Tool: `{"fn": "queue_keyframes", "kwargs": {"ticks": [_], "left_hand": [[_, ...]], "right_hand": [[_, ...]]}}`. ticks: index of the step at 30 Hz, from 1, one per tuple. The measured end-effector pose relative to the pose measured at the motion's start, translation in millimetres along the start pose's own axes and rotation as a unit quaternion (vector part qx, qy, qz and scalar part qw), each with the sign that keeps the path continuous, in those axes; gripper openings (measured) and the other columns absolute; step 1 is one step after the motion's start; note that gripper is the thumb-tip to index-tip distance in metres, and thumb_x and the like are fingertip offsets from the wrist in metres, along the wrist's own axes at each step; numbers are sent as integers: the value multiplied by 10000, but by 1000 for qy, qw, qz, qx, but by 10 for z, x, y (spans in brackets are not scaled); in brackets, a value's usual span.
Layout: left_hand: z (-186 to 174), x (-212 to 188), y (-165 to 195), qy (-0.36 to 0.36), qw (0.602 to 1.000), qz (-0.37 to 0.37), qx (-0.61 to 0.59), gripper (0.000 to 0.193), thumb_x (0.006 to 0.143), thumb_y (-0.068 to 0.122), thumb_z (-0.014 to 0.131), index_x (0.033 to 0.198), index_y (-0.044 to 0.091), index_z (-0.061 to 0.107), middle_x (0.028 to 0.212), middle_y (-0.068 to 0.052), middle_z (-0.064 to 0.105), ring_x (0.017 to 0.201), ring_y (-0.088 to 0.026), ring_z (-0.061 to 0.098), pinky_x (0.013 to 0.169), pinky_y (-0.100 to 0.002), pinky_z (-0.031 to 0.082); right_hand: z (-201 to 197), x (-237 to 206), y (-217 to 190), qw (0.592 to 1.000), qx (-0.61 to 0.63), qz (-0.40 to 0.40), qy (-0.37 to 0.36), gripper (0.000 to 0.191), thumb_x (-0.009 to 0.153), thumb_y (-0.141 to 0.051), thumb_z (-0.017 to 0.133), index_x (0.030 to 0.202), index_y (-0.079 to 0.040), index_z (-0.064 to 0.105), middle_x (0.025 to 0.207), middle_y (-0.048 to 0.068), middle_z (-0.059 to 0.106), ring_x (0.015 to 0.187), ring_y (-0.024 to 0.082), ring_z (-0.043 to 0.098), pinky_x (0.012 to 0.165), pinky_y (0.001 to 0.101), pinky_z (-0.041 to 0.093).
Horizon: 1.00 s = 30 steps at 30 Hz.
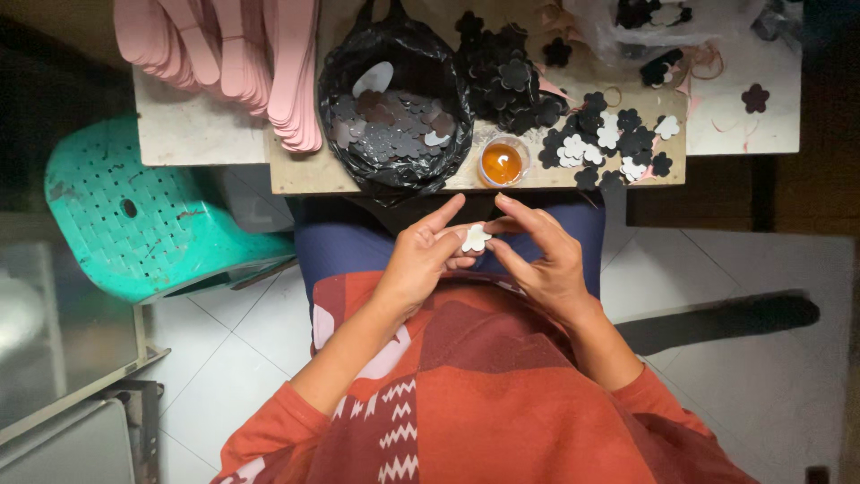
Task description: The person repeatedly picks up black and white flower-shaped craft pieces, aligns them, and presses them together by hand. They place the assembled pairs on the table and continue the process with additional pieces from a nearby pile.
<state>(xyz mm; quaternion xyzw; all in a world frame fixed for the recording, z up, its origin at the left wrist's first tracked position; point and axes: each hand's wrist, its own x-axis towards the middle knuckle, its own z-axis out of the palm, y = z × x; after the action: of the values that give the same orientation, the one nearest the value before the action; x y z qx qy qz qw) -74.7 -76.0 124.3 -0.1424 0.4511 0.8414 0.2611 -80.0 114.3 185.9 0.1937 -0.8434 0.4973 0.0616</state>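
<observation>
Both hands, left (421, 260) and right (542, 260), pinching white flower cutout (476, 238) over lap; worn table (296, 170) cluttered; white tile floor (770, 376); teal stool (143, 215) alongside.

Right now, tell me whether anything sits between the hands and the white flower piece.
Nothing visible does. The white flower-shaped piece is already pinched between the fingertips of the left hand and the right hand, held over the lap, below the small cup of orange liquid.
</observation>
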Motion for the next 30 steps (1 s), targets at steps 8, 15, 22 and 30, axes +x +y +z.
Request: {"fn": "queue_keyframes", "kwargs": {"ticks": [8,15,22,30], "left_hand": [[6,43,-27,-28,999,-24,-37,664,1020,96,556,1617,28,275,1217,-116,711,838,-84,664,708,-211,553],[6,54,72,-3,998,-55,32,594,1000,139,586,1556,54,395,1115,-42,742,766,-47,628,664,-190,514],[-377,331,642,214,886,159,381,240,993,228,605,1123,97,759,840,-75,780,688,-111,662,636,-261,519],[-667,924,1141,340,709,330,522,249,863,123,720,1097,40,715,969,-171,741,877,-327,726,755,-420,555]], "right_hand": [[52,-68,161,994,86,60,14,680,876,51,786,1486,-30,496,1083,105,744,1047,149,704,980,291,537],[70,-103,238,988,123,90,29,641,888,79,767,1470,-14,515,1038,87,746,1012,126,699,986,277,526],[46,-58,286,981,143,122,54,620,894,77,760,1461,-5,523,1055,80,716,1039,131,685,1015,283,523],[51,-77,276,977,148,139,60,594,894,73,755,1443,-6,544,1042,67,717,1018,118,682,978,276,540]]}}
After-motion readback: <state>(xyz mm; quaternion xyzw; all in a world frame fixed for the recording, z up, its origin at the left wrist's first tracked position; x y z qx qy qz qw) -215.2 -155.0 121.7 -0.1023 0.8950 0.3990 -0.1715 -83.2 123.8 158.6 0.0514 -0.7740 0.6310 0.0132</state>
